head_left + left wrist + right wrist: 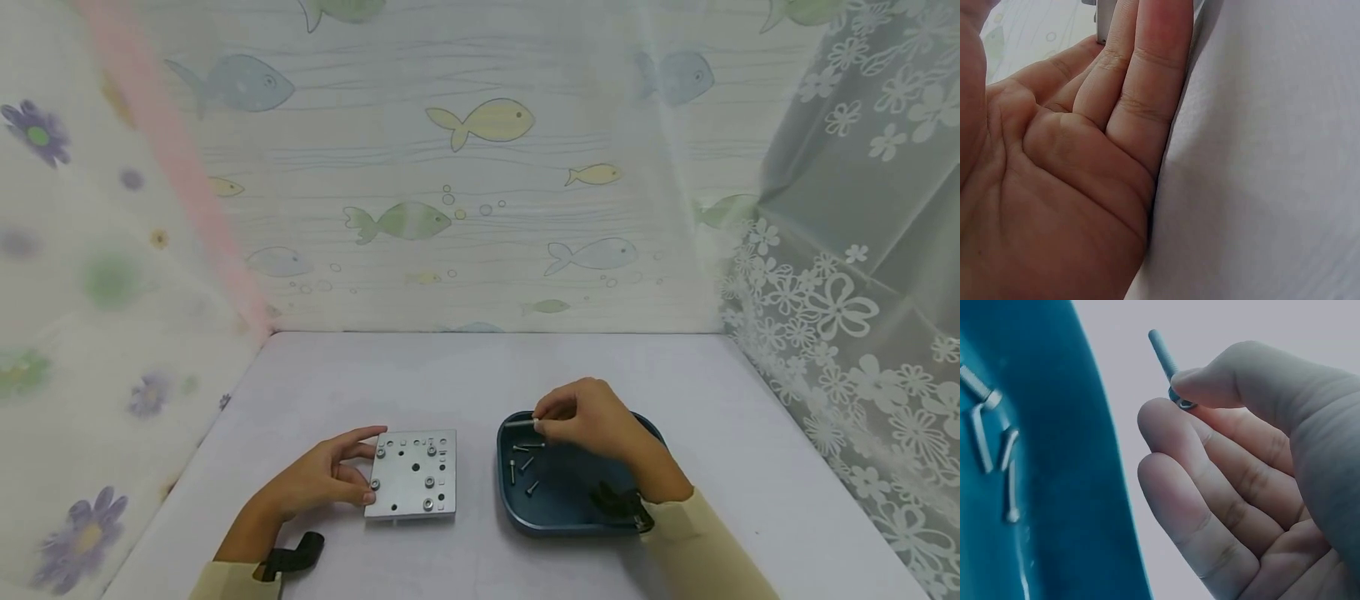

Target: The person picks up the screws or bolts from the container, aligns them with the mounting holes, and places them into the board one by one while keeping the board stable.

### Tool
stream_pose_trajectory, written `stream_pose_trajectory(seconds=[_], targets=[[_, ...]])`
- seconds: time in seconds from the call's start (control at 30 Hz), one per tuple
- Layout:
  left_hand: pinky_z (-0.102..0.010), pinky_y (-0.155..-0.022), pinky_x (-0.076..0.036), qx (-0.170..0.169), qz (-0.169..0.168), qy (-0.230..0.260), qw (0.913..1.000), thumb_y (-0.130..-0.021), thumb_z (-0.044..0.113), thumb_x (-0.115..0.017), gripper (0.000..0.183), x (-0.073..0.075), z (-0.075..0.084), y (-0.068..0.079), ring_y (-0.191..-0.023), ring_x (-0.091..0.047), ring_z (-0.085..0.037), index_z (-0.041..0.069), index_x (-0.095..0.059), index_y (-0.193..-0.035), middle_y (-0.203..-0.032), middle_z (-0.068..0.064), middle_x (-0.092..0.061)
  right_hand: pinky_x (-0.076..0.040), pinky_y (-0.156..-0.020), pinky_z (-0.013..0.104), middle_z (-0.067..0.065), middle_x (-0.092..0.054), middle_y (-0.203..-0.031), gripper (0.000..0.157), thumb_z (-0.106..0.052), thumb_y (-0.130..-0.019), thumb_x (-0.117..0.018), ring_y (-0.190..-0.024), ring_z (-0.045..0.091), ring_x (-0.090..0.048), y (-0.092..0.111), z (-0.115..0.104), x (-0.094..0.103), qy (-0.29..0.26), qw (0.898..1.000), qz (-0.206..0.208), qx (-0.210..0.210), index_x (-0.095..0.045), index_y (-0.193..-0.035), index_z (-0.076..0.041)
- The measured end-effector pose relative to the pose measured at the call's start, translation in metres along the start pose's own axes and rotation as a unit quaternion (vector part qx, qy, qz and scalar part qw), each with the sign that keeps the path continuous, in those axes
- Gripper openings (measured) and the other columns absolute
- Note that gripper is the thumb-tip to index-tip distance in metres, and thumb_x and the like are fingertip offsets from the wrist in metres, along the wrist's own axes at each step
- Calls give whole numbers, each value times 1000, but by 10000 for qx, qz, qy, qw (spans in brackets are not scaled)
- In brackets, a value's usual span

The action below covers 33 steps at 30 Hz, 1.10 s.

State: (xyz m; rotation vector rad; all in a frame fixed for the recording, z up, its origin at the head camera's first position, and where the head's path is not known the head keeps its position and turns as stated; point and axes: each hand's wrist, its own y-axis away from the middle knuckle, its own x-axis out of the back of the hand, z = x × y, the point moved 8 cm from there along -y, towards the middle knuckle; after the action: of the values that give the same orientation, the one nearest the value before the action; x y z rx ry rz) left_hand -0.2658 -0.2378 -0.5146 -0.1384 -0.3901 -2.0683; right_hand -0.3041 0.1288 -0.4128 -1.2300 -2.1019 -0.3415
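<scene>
A square silver metal plate (407, 467) with several holes lies on the table, socket-head screws (430, 482) standing in some of them. My left hand (324, 475) grips its left side, thumb near the front corner and a finger reaching to the back one. In the left wrist view only a sliver of the plate (1105, 22) shows past the fingers (1154, 75). Over the back left of a dark blue tray (577, 508), my right hand (592, 421) pinches a bolt (1162, 353) near its head, between thumb and fingers, shank pointing away from the hand.
Several loose screws (527, 464) lie in the left part of the tray. The table has a white cloth (360, 379). A fish-print curtain (480, 250) hangs along its back, with a flowered one (90, 375) at left and a lace one (847, 333) at right.
</scene>
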Motion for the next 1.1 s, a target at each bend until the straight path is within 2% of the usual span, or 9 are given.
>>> stream_pose_trajectory(seconds=[0.13, 0.43, 0.67, 0.83, 1.1], targets=[[-36, -86, -56, -5, -11, -18, 10000, -78, 14, -90, 103, 0, 1, 0, -96, -76, -35, 19, -32, -163, -144, -21, -58, -58, -71, 30, -3, -78, -86, 12, -25, -92, -80, -72, 13, -74, -2, -8, 2, -156, 9998, 137, 75, -80, -101, -18], [-35, -85, -57, -5, -3, -4, 10000, -78, 13, -90, 103, 1, 2, -1, -97, -76, -35, 18, -31, -163, -145, -21, -57, -59, -75, 30, -10, -77, -88, 8, -25, -90, -81, -76, 12, -73, -10, -41, 10, -363, 9969, 578, 399, -80, -98, -26], [-35, -86, -57, 5, -20, 56, 10000, -78, 13, -90, 103, 1, 0, -2, -97, -76, -36, 18, -32, -163, -144, -21, -58, -61, -72, 33, -6, -78, -89, 9, -18, -90, -81, -76, 23, -75, -14, -59, 7, -906, 9923, 656, 528, -81, -98, -23], [-35, -87, -56, 2, -50, 36, 10000, -78, 14, -90, 102, -1, -1, -4, -98, -76, -35, 20, -33, -162, -145, -20, -57, -60, -71, 33, -4, -78, -89, 9, -18, -90, -81, -76, 21, -74, -17, -61, -4, -1028, 9914, 651, 485, -81, -98, -22], [-36, -86, -57, 20, -35, 47, 10000, -78, 13, -90, 103, 3, -3, -3, -98, -76, -36, 19, -32, -163, -145, -21, -57, -60, -73, 33, -12, -76, -91, 9, -23, -91, -80, -79, 13, -71, -31, -65, -44, -833, 9952, 145, 501, -80, -97, -29]])
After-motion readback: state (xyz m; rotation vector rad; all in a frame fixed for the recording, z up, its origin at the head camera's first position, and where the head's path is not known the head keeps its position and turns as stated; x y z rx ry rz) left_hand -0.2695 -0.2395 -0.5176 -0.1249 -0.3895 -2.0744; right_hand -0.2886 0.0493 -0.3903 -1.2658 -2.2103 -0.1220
